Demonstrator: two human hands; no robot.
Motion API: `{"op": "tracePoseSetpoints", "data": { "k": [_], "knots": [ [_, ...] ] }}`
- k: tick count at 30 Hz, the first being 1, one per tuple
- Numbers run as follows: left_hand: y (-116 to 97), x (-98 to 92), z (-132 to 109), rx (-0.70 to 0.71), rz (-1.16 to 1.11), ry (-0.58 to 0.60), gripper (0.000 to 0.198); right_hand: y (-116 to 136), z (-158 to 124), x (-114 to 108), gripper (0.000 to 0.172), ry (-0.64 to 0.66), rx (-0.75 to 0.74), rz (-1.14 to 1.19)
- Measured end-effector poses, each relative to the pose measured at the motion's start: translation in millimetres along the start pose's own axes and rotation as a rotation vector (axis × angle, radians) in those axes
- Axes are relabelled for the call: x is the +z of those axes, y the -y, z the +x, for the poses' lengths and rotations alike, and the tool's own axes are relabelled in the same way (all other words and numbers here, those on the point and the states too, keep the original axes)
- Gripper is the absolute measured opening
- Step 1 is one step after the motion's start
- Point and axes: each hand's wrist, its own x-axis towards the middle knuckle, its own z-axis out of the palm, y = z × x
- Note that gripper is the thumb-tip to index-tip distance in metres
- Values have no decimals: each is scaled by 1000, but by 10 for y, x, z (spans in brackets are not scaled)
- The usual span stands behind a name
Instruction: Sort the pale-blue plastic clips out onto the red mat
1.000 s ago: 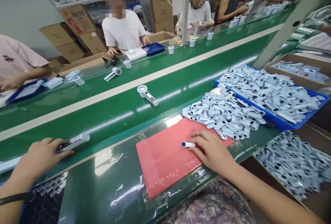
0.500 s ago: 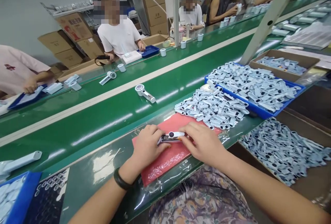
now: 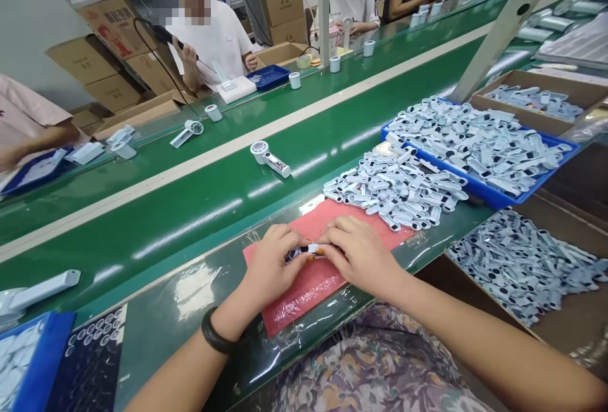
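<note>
From the camera on my head, both my hands meet over the flat pink rubbery mat [image 3: 304, 285] on the glossy green bench edge. My left hand [image 3: 273, 266] and my right hand [image 3: 358, 252] pinch between them a small white plastic handle piece with a dark inner strip [image 3: 308, 250]; it lies level just above the mat, its ends hidden under my curled fingertips [image 3: 295, 252], with only its middle showing in the gap between the hands. My fingers are closed tight on it from both ends. Just beyond my right hand lies a loose heap of white plastic handle shells [image 3: 394, 187], and behind that a blue plastic tray [image 3: 475, 190] full of the same. Half a second ago more of the piece showed between my hands; now they sit closer together and cover more of it.
</note>
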Motion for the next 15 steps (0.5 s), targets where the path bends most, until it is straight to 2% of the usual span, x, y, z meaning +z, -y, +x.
{"op": "tracePoseSetpoints", "data": {
  "k": [3,4,6,8,11,15],
  "knots": [
    [-20,-2,-33,18,10,-8,5,-133,22,8,8,72,103,276],
    [-40,-8,-61,34,11,-12,5,-155,15,0,16,103,118,310],
    [-92,-15,-139,53,25,-4,10,-157,-30,-31,36,159,103,263],
    [-147,-4,-228,31,68,27,19,-116,-106,-58,44,215,42,168],
    [-195,53,-322,-15,143,67,28,-43,-217,-35,39,226,-28,76],
    [-210,129,-329,17,211,22,22,-12,-261,70,32,144,-37,4]
  ]
}}
